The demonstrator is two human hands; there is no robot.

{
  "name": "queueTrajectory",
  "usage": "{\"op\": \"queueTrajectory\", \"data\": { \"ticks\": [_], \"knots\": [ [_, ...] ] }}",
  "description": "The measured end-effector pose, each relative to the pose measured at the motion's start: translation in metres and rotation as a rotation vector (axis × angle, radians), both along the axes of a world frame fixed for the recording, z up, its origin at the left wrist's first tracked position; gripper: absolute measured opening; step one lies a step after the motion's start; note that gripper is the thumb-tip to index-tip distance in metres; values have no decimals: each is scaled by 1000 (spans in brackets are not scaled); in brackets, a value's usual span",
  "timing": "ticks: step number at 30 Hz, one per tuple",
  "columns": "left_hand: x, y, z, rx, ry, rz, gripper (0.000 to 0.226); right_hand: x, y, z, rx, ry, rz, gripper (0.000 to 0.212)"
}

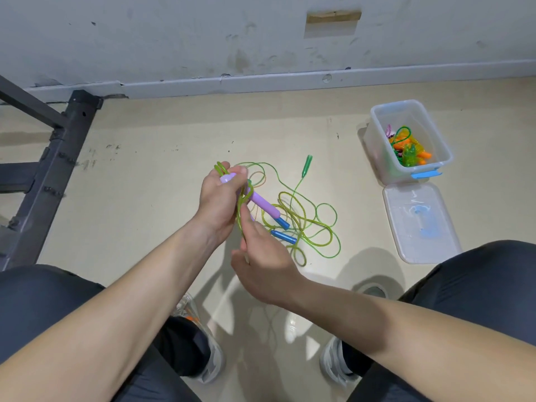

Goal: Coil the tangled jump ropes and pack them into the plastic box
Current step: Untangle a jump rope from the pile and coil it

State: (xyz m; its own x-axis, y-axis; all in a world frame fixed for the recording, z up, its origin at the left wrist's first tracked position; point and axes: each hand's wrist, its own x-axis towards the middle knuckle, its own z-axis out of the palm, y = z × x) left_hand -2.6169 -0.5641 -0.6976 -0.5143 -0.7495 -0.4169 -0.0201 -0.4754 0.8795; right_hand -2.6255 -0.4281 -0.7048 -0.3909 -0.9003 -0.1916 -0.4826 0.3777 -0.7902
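The left hand is closed round the top of a purple handle and several loops of green rope, holding them up over the floor in the middle of the scene. The handle slants down to the right and ends in a blue tip. The right hand, just nearer, pinches the lower end of the same loops between thumb and fingers.

Under and to the right of both hands, the rest of the green rope lies in a loose tangle on the floor, with a blue handle in it and a green handle at its far edge. Bare floor surrounds the tangle on every side.

The plastic box stands open at the far right, well apart from the tangle, with green and orange rope gear inside. Its lid lies flat on the floor, just beside the box's near end.

A black metal frame runs along the left edge, with open floor between it and the hands. A baseboard marks the far limit, under the wall. Two knees and two shoes bound the near side.
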Motion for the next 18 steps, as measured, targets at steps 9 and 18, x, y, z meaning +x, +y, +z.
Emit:
{"op": "queueTrajectory", "data": {
  "ticks": [9,18],
  "knots": [
    [2,-1,-16,-126,-147,-123,66,-15,-5,17,106,142,68,69],
    [-2,1,-11,-48,-84,-48,72,0,-4,11,30,189,-60,44]
  ]
}}
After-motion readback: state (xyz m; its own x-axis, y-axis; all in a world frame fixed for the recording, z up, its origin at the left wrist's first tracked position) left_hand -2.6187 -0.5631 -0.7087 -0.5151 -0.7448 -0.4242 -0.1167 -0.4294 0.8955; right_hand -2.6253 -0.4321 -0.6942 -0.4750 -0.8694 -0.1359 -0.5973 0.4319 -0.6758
